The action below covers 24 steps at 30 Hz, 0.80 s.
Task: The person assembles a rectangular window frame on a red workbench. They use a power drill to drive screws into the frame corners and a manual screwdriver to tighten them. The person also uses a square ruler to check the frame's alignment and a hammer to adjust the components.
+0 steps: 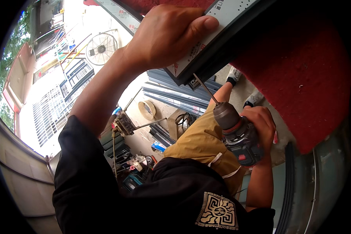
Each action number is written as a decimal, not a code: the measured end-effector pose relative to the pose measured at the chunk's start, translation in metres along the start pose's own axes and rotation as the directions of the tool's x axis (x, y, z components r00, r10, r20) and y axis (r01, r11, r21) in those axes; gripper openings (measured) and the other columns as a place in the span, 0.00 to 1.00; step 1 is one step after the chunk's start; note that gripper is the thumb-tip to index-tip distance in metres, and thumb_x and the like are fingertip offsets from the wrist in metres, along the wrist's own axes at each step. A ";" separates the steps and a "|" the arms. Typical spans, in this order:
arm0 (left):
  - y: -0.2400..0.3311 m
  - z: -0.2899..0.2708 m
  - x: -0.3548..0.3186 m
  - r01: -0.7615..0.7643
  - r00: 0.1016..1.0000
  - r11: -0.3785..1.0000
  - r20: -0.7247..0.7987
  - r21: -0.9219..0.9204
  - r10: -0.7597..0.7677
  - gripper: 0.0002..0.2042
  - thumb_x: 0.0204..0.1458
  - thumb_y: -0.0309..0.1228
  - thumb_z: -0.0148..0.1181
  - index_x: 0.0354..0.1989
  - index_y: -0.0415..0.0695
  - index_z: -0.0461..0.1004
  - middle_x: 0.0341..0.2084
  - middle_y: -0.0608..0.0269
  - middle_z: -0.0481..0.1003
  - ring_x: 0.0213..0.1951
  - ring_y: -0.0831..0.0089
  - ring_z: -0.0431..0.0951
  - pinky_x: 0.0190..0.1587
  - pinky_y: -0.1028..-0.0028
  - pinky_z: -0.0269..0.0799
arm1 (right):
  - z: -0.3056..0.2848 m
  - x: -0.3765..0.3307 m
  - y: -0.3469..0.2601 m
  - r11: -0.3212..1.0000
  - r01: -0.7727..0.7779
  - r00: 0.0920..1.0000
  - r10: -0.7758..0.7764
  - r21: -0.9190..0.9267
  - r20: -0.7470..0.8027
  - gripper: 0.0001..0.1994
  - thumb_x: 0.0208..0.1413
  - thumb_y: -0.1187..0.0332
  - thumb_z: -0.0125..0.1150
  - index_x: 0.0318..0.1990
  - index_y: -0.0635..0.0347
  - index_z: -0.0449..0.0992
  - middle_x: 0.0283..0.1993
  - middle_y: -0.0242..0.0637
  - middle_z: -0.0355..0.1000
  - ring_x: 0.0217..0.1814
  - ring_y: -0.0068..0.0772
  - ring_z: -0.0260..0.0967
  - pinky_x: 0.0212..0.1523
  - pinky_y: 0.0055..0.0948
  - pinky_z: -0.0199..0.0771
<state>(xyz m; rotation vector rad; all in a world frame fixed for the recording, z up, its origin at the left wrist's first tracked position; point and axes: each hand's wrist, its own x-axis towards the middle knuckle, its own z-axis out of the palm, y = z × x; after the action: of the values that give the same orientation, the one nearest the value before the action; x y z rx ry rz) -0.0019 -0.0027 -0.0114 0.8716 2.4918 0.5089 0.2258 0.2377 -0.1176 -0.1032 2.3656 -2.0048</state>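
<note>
My left hand (171, 35) is wrapped over a dark grey metal profile (226, 41) with a printed pale film on its face, thumb lying along the film. The profile slants across the top of the head view. Lower right, my right hand (261, 123) grips a cordless drill (238, 132), fingers closed round its handle. The drill points up and to the left. Its long thin bit (204, 86) reaches to the end of the profile just below my left hand; whether the tip is inside the metal I cannot tell.
Red cloth (300, 89) covers the work surface at right. Long dark profiles (179, 91) lie stacked on the floor beyond my legs. A round bowl-like container (147, 110), a stand with a clamp-like head (123, 124) and piled tools (138, 167) stand at left. A wheel (101, 48) is farther off.
</note>
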 end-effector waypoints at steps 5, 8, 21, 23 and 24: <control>0.000 0.005 -0.001 -0.055 0.997 0.997 -0.057 0.050 0.058 0.31 0.75 0.56 0.43 0.32 0.40 0.78 0.19 0.53 0.74 0.22 0.60 0.79 0.29 0.60 0.75 | -0.009 0.007 -0.003 0.996 0.076 0.997 -0.075 -0.054 0.022 0.17 0.48 0.69 0.69 0.47 0.59 0.86 0.37 0.37 0.78 0.39 0.40 0.77 0.45 0.38 0.77; -0.002 0.016 -0.004 -0.066 0.997 0.997 -0.049 0.029 0.067 0.30 0.75 0.54 0.44 0.29 0.40 0.76 0.19 0.50 0.73 0.23 0.54 0.78 0.30 0.57 0.73 | -0.005 -0.008 0.014 0.987 0.114 0.993 -0.112 -0.112 0.024 0.17 0.49 0.72 0.69 0.49 0.59 0.86 0.38 0.37 0.79 0.40 0.40 0.78 0.46 0.39 0.78; 0.001 0.008 0.003 -0.021 0.995 0.997 -0.096 -0.077 0.014 0.34 0.75 0.57 0.38 0.36 0.39 0.81 0.26 0.41 0.78 0.33 0.39 0.80 0.39 0.49 0.76 | -0.064 -0.109 -0.019 0.914 -0.380 0.913 0.395 -0.142 0.098 0.17 0.52 0.73 0.79 0.45 0.65 0.76 0.39 0.37 0.78 0.41 0.30 0.76 0.48 0.34 0.79; -0.001 0.010 0.006 -0.003 0.997 0.997 -0.077 -0.082 -0.004 0.33 0.75 0.57 0.39 0.37 0.39 0.82 0.27 0.41 0.79 0.35 0.39 0.80 0.40 0.48 0.76 | -0.063 -0.122 -0.028 0.893 -0.379 0.917 0.397 -0.241 0.028 0.17 0.53 0.71 0.80 0.45 0.65 0.77 0.40 0.38 0.80 0.40 0.31 0.78 0.46 0.34 0.79; -0.003 0.011 0.007 -0.010 0.996 0.995 -0.094 -0.094 0.001 0.33 0.75 0.57 0.39 0.37 0.39 0.82 0.27 0.41 0.79 0.35 0.39 0.80 0.40 0.48 0.76 | -0.063 -0.121 -0.036 0.881 -0.388 0.914 0.407 -0.271 0.013 0.18 0.53 0.70 0.80 0.46 0.65 0.78 0.39 0.38 0.81 0.40 0.31 0.78 0.46 0.34 0.79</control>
<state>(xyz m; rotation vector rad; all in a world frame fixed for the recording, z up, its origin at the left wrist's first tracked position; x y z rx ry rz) -0.0024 0.0019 -0.0240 0.8360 2.5265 0.6788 0.3432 0.3028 -0.0733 0.2808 2.3552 -1.4746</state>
